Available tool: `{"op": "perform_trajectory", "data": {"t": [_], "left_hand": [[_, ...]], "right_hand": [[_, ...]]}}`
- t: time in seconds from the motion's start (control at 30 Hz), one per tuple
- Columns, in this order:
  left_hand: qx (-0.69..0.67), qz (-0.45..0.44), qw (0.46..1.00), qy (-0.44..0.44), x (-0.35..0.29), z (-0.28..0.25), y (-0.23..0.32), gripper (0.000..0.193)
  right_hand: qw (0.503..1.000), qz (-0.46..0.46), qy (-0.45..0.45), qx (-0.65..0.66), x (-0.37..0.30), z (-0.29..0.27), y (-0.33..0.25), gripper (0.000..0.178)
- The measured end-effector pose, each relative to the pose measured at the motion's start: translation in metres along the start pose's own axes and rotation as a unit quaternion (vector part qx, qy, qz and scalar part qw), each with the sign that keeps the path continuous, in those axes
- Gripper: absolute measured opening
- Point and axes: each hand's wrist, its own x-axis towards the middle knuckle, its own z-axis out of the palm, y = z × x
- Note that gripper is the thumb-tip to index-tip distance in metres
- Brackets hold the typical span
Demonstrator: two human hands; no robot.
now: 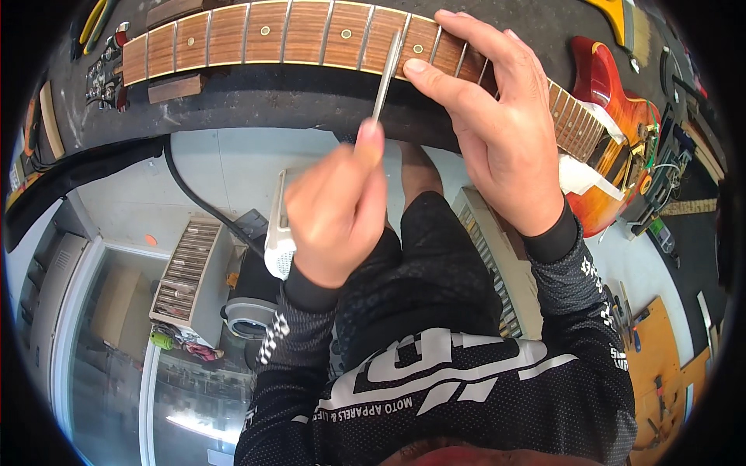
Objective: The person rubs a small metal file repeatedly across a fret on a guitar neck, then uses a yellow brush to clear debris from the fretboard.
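Observation:
An electric guitar lies across the bench, its red-orange body (602,85) at the right. Its brown fretboard (303,31), with metal frets and round dot inlays, runs left to the headstock (106,74) with its tuners. In my left hand (336,206), somewhat blurred, is a slim metal file (386,78). The file's far end lies over the fretboard, along a fret. My right hand (501,116) spans the neck just right of the file, thumb on the fretboard and index finger near the far edge. Its other fingers are partly hidden.
Wooden blocks (177,88) sit under the neck on the dark bench (256,101). A yellow-handled tool (610,15) and a brush lie at the far right. White strips (579,177) cover part of the guitar body. Below left stand a drawer cabinet (190,272) and a black hose (206,203).

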Motion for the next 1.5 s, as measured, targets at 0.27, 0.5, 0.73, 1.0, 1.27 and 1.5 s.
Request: {"op": "perform_trajectory", "data": {"t": [0.27,0.5,0.73,1.0,1.27,1.5], "left_hand": [[0.002,-0.01,0.999,-0.049,-0.03,-0.019,-0.002,0.039],[0.018,0.005,0.999,-0.047,-0.027,-0.024,-0.005,0.039],[0.019,0.0,0.998,-0.057,-0.027,-0.021,-0.006,0.036],[-0.044,-0.013,0.999,0.016,0.018,0.009,-0.005,0.053],[-0.028,-0.005,1.0,0.0,0.023,0.008,-0.006,0.059],[0.019,-0.008,0.998,-0.052,-0.037,-0.021,-0.003,0.039]], "right_hand": [[0.998,0.041,0.003,0.052,-0.003,-0.003,-0.004,0.042],[0.998,0.047,-0.015,0.037,0.002,-0.009,-0.01,0.042],[0.995,0.078,-0.038,0.051,0.003,-0.014,-0.013,0.042],[0.999,-0.026,0.012,-0.04,-0.001,0.0,0.002,0.04],[0.998,-0.018,0.049,0.029,0.002,0.007,0.004,0.038],[1.0,0.007,-0.004,-0.015,0.001,-0.003,-0.005,0.06]]}}
